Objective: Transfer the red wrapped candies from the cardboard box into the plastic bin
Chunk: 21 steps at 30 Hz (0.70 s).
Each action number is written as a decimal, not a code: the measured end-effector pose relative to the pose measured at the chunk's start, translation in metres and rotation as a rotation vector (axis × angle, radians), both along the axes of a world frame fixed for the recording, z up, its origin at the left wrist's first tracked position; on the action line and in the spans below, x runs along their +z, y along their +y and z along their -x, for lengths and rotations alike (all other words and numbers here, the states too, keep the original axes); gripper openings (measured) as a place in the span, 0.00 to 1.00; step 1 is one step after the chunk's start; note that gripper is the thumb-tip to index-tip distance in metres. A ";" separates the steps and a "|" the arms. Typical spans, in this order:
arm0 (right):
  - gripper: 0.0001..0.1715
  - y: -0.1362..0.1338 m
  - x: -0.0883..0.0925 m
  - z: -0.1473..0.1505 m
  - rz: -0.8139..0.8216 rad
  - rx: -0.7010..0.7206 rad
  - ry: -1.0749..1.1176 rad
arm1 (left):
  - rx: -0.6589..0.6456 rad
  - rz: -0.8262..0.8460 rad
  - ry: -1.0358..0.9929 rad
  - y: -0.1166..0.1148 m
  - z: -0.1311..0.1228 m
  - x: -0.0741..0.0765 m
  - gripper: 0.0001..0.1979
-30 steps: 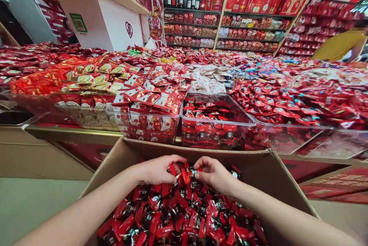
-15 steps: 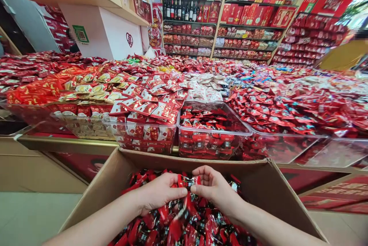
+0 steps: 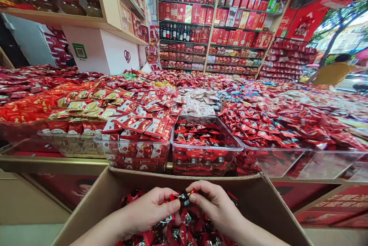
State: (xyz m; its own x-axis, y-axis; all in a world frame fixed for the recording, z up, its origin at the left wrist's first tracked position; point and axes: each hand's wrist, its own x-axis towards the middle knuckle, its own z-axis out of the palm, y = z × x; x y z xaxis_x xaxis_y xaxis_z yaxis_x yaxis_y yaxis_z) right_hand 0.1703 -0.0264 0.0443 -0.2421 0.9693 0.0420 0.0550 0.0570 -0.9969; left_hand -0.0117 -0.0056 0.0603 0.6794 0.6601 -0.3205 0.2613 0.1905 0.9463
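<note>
Both my hands are over an open cardboard box (image 3: 100, 200) filled with red and black wrapped candies (image 3: 184, 230). My left hand (image 3: 149, 209) and my right hand (image 3: 215, 205) are closed together on a bunch of these candies, pinching one wrapper (image 3: 184, 198) between their fingertips at the box's far side. Just beyond the box stands a clear plastic bin (image 3: 205, 148) partly filled with the same red and black candies.
Clear bins heaped with red-wrapped sweets (image 3: 138, 123) cover a wide counter (image 3: 57, 161). Shelves of red gift boxes and bottles (image 3: 207, 20) line the back wall. A person in a yellow top (image 3: 335, 73) stands at the far right.
The view has tilted up, so the box and my hands sit lower in the picture. My hands have lifted a bunch of candies out of the pile and still hold it together.
</note>
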 end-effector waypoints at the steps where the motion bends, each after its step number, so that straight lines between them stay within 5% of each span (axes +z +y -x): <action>1: 0.11 0.000 0.002 -0.001 -0.047 -0.021 -0.024 | 0.001 -0.016 0.015 -0.001 0.001 0.003 0.17; 9: 0.17 -0.004 0.016 0.002 0.246 -0.127 0.234 | 0.099 0.087 -0.064 -0.012 -0.010 0.008 0.17; 15: 0.16 -0.004 0.016 -0.001 0.137 -0.173 0.208 | 0.223 0.105 -0.078 -0.018 -0.019 0.008 0.19; 21: 0.11 -0.005 0.009 -0.002 0.017 -0.002 0.007 | 0.036 -0.059 0.034 -0.017 -0.010 0.009 0.18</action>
